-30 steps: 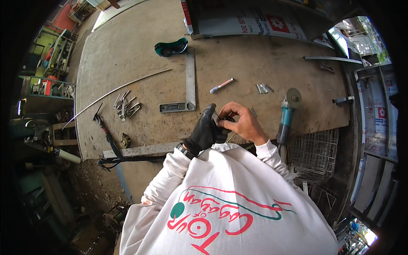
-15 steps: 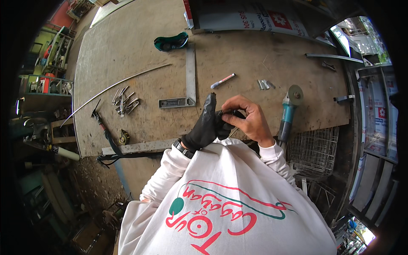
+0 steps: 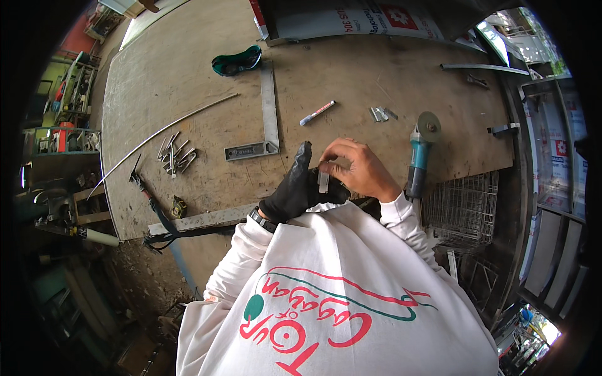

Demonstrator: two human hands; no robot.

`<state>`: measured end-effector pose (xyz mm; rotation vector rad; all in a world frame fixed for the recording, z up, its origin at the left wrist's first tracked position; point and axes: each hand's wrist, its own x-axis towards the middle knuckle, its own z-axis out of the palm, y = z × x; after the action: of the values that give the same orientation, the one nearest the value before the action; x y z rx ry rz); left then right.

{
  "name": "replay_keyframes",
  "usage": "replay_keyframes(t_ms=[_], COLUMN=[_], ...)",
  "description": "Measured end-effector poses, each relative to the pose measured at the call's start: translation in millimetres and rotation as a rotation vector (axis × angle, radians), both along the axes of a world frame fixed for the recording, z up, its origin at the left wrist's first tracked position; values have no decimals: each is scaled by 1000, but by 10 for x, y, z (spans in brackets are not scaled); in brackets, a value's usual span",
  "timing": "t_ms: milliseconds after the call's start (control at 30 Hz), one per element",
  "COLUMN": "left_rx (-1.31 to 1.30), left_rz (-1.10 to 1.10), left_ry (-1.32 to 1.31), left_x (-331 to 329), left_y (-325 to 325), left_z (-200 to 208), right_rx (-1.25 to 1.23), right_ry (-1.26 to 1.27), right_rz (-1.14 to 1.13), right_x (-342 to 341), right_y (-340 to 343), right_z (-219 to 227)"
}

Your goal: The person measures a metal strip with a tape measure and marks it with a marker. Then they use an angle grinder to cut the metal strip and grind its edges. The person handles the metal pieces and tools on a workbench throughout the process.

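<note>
A: What fills the middle of the frame?

B: The plywood workbench spans the upper half; the two hands meet just below centre, at its near edge.

A: How do they stand?

B: The gloved left hand sits lower left, curled, thumb up. The bare right hand is right beside it, pinching a small pale metal strip at its top.

A: Its axis?

B: Upright in the frame, between both hands, touching both.
</note>
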<state>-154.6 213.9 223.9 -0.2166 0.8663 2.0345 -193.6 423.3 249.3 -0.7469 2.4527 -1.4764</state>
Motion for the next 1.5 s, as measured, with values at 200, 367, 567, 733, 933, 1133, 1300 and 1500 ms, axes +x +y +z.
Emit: replay_keyframes(t_ms=[200,367,567,733,933,1133,1300,1500], left_rx=[21,-69,-315,-350,-323,-303,86,280], left_rz=[27,116,364,400,427,416,429,455], left_ry=[-153,14,-102,-104,-112,-116,-220,-226], left_x=[11,-19,71,158,121,97,-22,-115], left_y=[30,-109,-341,-448,-411,-415,-421,-413], left_z=[-100,-423,-397,-475,-541,-478,-612,-837], right_rx=[46,-146,621,676,569,510,569,11], right_ry=[-161,-355,-162,-78,-154,-102,-99,-392], right_rz=[-21,-305,-693,-729,-784,-687,-704,-625], right_x=[10,-136,-23,153,72,208,221,-37], right_y=[38,277,953,809,782,657,605,277], right_z=[-59,-513,-2005,-2337,-2432,-2242,-2370,-1959])
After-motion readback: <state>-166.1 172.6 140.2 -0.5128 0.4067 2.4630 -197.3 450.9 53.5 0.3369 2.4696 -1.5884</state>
